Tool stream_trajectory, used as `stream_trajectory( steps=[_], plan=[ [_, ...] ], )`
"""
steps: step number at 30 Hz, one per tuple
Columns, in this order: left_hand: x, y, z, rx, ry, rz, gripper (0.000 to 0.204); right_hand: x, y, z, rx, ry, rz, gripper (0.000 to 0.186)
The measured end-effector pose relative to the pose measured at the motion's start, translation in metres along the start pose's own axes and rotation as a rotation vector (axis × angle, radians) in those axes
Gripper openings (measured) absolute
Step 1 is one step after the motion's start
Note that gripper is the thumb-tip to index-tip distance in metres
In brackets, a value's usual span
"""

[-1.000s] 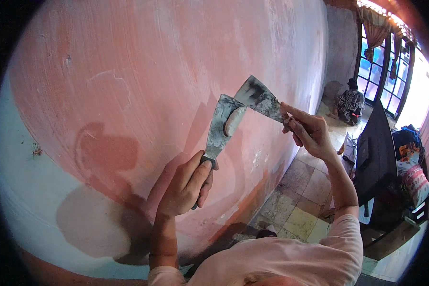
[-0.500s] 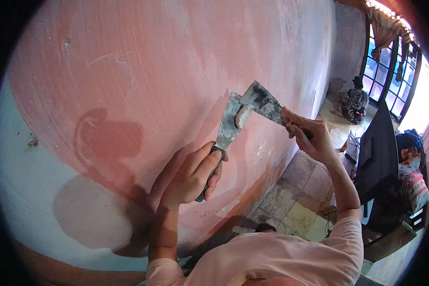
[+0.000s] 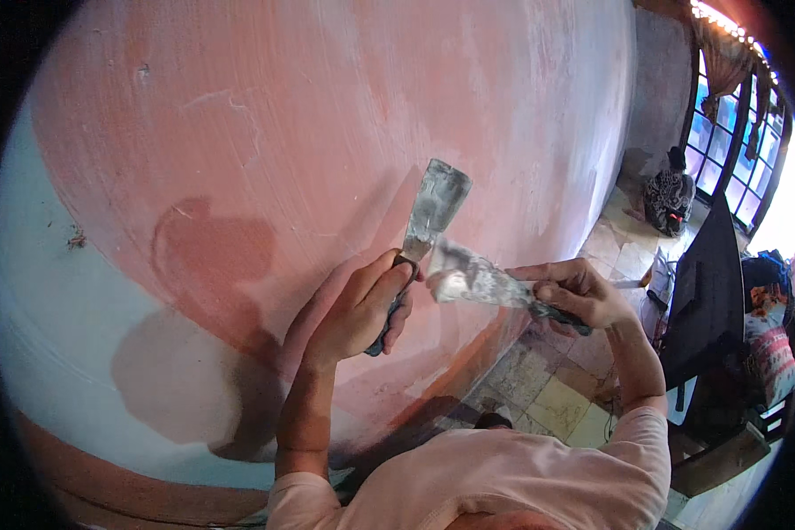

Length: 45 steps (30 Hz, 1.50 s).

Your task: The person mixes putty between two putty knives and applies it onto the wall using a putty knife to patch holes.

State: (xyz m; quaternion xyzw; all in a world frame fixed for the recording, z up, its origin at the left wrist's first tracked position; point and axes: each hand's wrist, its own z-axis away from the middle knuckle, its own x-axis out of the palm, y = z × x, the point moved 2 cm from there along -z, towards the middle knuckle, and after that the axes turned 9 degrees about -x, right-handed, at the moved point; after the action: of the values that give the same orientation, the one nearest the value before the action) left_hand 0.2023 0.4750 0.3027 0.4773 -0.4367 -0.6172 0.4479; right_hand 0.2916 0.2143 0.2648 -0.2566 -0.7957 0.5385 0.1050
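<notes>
My left hand (image 3: 355, 311) is closed around the dark handle of a putty knife (image 3: 438, 201), whose grey-smeared blade points up in front of the wall. In my right hand (image 3: 583, 296) is a second putty knife (image 3: 490, 281), its blade pointing left and blurred by motion. A lump of whitish putty (image 3: 451, 285) sits at the end of that blade, close to the base of the left knife's blade. Both knives are held before a pink painted wall (image 3: 327, 132) with pale streaks and scratches.
A pale blue-white patch (image 3: 71, 336) covers the wall's lower left. Stone floor tiles (image 3: 556, 406) lie below right. A black screen-like panel (image 3: 702, 291) and a pile of cloth (image 3: 768, 344) stand at the right. A person (image 3: 669, 199) sits by the windows (image 3: 733, 132).
The right putty knife has moved down from the left blade's tip to near its base. The putty lump, earlier on the left blade, is now on the right knife.
</notes>
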Motion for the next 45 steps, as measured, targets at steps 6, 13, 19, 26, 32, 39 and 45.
stream_trajectory(
  steps=[6, 13, 19, 26, 32, 39, 45],
  plan=[
    [0.0, 0.0, 0.027, 0.093, 0.026, 0.053, 0.023, -0.035, -0.031, -0.01, -0.366, 0.231, -0.355, 0.059],
    [-0.015, -0.005, 0.115, 0.24, 0.33, 0.195, 0.031, -0.032, -0.094, -0.091, -0.7, 0.358, -0.36, 0.058],
    [-0.04, -0.008, 0.151, 0.589, 0.812, 0.251, 0.033, -0.039, -0.152, -0.192, -0.866, 0.571, 0.179, 0.04],
    [-0.076, -0.042, 0.166, 0.754, 1.017, 0.276, 0.043, -0.011, -0.18, -0.26, -1.214, 0.852, 0.656, 0.035],
    [-0.087, -0.045, 0.15, 0.732, 0.998, 0.178, 0.038, -0.021, -0.18, -0.267, -1.213, 0.935, 0.817, 0.035],
    [-0.083, -0.051, 0.155, 0.742, 1.045, 0.279, 0.042, -0.021, -0.179, -0.271, -1.177, 0.942, 0.797, 0.039],
    [-0.088, -0.049, 0.151, 0.756, 1.039, 0.23, 0.042, -0.015, -0.173, -0.274, -1.229, 0.981, 0.94, 0.05]
  ],
)
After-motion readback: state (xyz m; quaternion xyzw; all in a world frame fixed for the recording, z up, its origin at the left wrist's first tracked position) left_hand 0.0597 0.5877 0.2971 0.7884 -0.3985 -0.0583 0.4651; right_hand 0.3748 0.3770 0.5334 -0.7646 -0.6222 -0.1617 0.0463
